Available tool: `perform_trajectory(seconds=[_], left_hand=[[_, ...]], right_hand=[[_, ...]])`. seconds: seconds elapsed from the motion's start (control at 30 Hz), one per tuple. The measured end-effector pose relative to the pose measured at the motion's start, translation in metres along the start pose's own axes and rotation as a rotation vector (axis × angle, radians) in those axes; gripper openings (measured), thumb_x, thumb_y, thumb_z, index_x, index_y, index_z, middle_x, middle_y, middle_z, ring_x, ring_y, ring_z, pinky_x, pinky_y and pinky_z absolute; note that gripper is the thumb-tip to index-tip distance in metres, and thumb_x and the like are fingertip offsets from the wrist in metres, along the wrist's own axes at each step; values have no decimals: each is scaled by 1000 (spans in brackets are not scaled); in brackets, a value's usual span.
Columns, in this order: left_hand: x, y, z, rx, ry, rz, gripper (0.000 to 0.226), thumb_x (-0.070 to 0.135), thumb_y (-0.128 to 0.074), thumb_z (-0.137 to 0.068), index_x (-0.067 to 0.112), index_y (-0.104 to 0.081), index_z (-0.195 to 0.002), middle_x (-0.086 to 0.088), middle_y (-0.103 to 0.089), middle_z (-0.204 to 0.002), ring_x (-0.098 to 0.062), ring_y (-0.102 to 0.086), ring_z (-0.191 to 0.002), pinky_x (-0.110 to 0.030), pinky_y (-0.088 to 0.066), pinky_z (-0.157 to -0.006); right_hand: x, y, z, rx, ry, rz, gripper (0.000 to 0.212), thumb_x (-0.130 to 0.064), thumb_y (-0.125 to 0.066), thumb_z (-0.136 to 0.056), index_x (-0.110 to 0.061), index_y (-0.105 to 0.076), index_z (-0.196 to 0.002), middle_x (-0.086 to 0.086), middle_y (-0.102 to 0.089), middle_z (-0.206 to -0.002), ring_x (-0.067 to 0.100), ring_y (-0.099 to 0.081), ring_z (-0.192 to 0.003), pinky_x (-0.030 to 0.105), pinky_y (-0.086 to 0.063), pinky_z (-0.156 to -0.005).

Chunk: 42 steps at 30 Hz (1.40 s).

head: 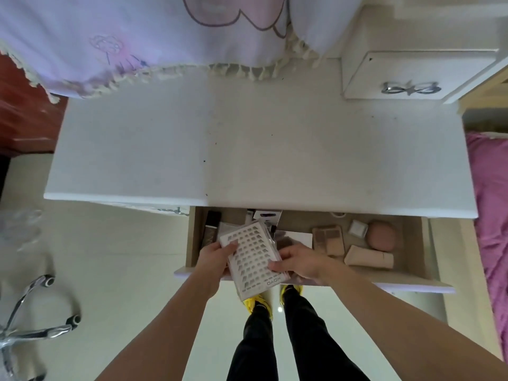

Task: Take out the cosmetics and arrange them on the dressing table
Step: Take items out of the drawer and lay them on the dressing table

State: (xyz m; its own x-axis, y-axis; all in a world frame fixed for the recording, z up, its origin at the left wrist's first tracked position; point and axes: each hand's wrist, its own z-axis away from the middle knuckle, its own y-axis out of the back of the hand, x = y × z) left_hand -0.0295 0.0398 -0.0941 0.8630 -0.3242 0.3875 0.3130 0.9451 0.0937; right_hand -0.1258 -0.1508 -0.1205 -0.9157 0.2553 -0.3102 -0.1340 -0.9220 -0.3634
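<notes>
A white false-lash box [253, 257] with rows of dark lash clusters is lifted over the open drawer [412, 281]. My left hand [217, 259] grips its left edge, thumb on top. My right hand [299, 264] pinches its right edge. Inside the drawer lie an eyeshadow palette [328, 240], a beige tube [368, 259], a pink round puff case [382, 235], a small white square box [358, 229], a dark slim box [211, 225] and white packets [268, 217]. The white dressing table top [247, 149] is bare.
A fringed lilac cloth [137, 37] hangs over the back of the table. A small white drawer unit with a silver bow handle [411, 88] stands at the back right. A chair's chrome base [35, 331] is on the floor left; pink bedding [492, 215] lies right.
</notes>
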Motion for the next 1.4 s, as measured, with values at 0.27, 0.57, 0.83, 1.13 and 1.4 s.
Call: perform_trajectory(seconds=[0.27,0.57,0.83,1.13,1.4], left_hand=[[-8,51,5,82,-31,216,21,13,-58,-95,4,-60,-114,-15,-69,-99,-27,-65,-87,-36,-52,-69],[-31,80,8,124,-50,258,21,16,-57,-95,5,-61,-114,-9,-69,-93,-24,-65,-85,-38,-51,-75],[-37,99,16,130,-45,265,22,16,-58,-94,4,-62,-113,-10,-70,-93,-25,-64,-86,-44,-50,-82],[39,119,58,143,-161,317,28,21,-55,-97,0,-60,-114,-20,-70,-102,-35,-67,-90,-51,-53,-87],[144,161,78,192,-266,365,19,2,-40,-94,2,-57,-101,-18,-64,-96,-31,-62,-84,-40,-50,-68]], right_hand=[[-16,-10,-31,622,287,729,19,-37,-62,-93,-23,-73,-101,-2,-73,-97,19,-66,-86,35,-54,-77],[-13,-34,-90,620,278,1541,53,-44,-66,-84,-21,-51,-129,6,-58,-124,27,-50,-122,39,-52,-88],[4,-38,-79,550,146,1412,43,-46,-60,-83,-22,-60,-118,4,-63,-114,26,-59,-107,40,-52,-84],[-58,-56,16,485,438,1273,34,-50,-60,-82,-27,-56,-107,-5,-64,-98,17,-62,-87,30,-48,-72],[-188,-93,42,620,593,1196,27,-40,-63,-84,-21,-60,-103,-2,-64,-96,19,-59,-84,32,-46,-73]])
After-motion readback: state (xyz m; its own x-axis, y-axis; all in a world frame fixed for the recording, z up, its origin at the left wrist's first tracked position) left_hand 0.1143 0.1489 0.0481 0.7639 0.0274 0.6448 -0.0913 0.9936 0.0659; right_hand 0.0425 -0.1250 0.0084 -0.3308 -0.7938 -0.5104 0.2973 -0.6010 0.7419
